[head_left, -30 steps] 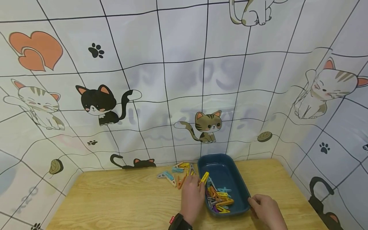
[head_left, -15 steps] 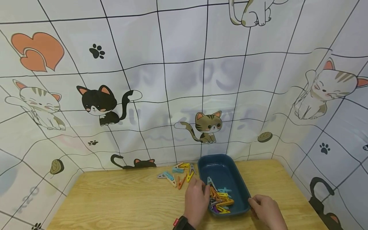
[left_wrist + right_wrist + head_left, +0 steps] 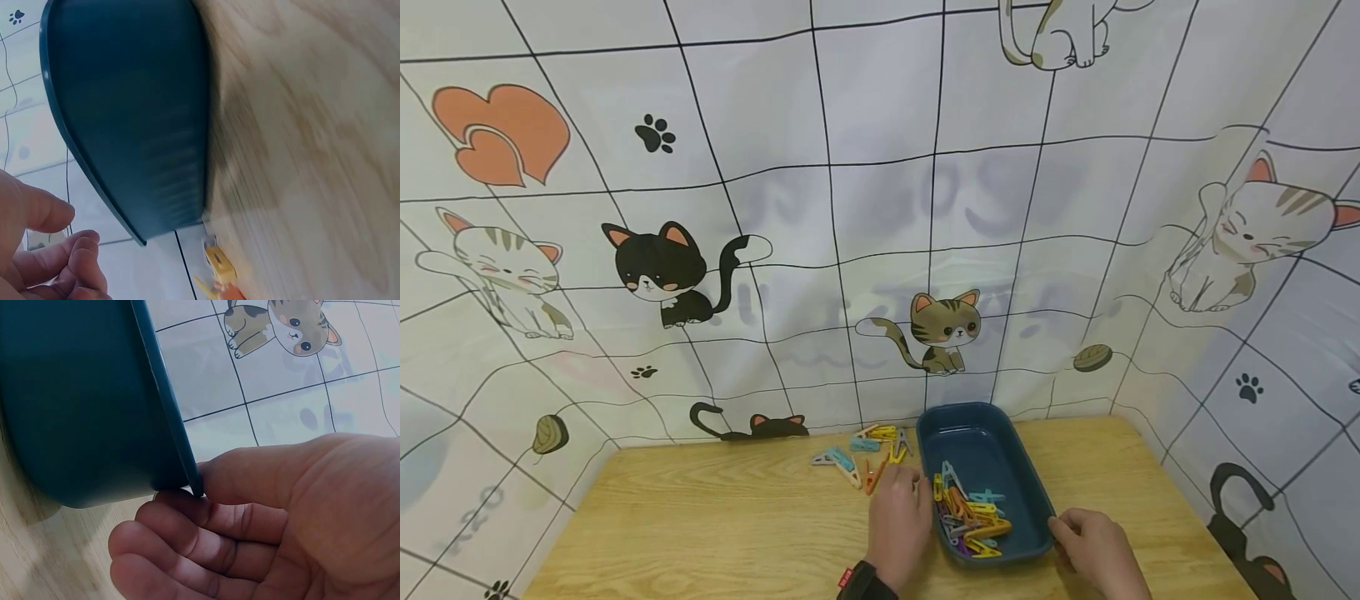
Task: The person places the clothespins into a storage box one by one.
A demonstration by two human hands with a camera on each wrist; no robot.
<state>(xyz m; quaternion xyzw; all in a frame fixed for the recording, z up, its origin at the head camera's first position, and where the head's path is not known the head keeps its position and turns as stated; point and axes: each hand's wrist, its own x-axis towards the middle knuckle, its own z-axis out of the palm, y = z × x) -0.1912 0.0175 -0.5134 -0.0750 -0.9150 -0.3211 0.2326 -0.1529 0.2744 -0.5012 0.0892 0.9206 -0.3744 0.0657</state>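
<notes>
A dark blue plastic bin (image 3: 973, 437) sits on the table, with a heap of coloured clothespins (image 3: 987, 527) in its near part. Against its left wall lies a yellow clothespin (image 3: 937, 487). My left hand (image 3: 897, 521) is just outside that wall, holding nothing; in the left wrist view thumb and fingers are loosely bent with a gap between them. Beyond its fingertips lie several loose clothespins (image 3: 844, 464) in blue, yellow, orange and grey. My right hand (image 3: 1097, 546) pinches the bin's near right rim between thumb and index finger, as the right wrist view shows.
The wooden table (image 3: 722, 517) ends at the back against a white wall covering (image 3: 880, 208) printed with cats and grid lines. More of this covering rises on both sides. A dark wristband (image 3: 867, 582) is on my left wrist.
My left hand first carried a yellow clothespin to the bin's left side and let it go inside. It has since moved back left, out of the bin. My right hand has kept its place.
</notes>
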